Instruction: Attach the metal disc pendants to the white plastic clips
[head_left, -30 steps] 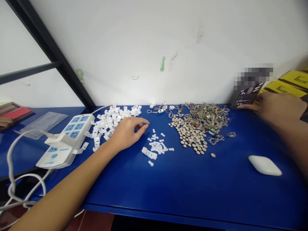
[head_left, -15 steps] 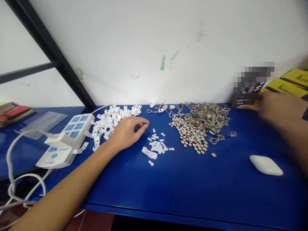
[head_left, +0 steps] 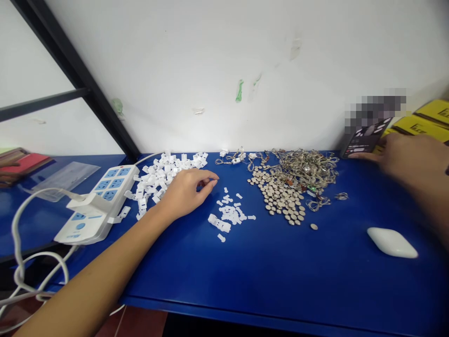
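Note:
My left hand (head_left: 191, 192) rests on the blue table, with its thumb and index fingertips drawn together and nothing visible between them. Beside it lies a pile of small white plastic cases (head_left: 154, 175). Small white tabs (head_left: 231, 214) are scattered just right of that hand, along with a white plastic piece (head_left: 219, 223). At the far right, my right hand (head_left: 403, 152) is blurred, one digit stretched across the lower screen of a dark phone (head_left: 365, 136) that leans upright near the wall. Its other fingers are partly hidden; no grip on the phone shows.
Silver button cells (head_left: 282, 199) lie mid-table below a tangle of thin wires (head_left: 307, 166). A smooth white diamond-shaped object (head_left: 393, 242) sits at right, in front of yellow boxes (head_left: 417, 125). A power strip (head_left: 98, 206) with cables and a black frame (head_left: 101, 112) stand at left.
The view has shifted slightly, so the things on the table appear a little farther right. Both hands keep nearly the same pose, and at the left edge dark fingers now show over the red item.

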Demonstrator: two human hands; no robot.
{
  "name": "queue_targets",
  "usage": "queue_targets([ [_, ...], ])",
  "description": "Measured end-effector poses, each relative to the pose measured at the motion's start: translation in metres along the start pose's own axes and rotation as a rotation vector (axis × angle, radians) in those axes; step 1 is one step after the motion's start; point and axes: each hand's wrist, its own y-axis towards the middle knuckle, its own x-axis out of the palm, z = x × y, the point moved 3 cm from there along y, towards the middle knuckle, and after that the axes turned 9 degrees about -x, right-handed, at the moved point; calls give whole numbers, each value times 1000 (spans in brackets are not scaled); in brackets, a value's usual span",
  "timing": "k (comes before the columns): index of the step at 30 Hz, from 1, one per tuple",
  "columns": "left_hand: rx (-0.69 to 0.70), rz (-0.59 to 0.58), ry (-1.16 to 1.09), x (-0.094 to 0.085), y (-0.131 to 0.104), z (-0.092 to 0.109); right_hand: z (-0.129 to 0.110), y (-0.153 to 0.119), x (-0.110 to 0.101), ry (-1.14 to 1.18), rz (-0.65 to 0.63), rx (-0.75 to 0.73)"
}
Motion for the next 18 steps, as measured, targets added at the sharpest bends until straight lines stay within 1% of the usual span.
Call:
queue_targets([
  [3,0,8,8,0,0,-1,0,-1,-4,-4,-12,-3],
  [7,-4,24,15,-1,1,-2,7,1,-2,12,-48,-90],
  [8,-7,22,15,-2,1,-2,8,1,-1,19,-34,-105],
  [10,-11,20,12,-3,1,-2,8,1,0,56,33,-119],
  [12,-14,18,11,-2,1,-2,5,0,-4,147,120,-71],
  [15,-5,18,10,-1,0,-2,-2,-4,-17,359,234,108],
  [16,-1,14,7,0,0,-2,-5,-5,-22,418,245,172],
  [18,2,2,-4,2,0,-4,-10,-4,-30,481,211,247],
])
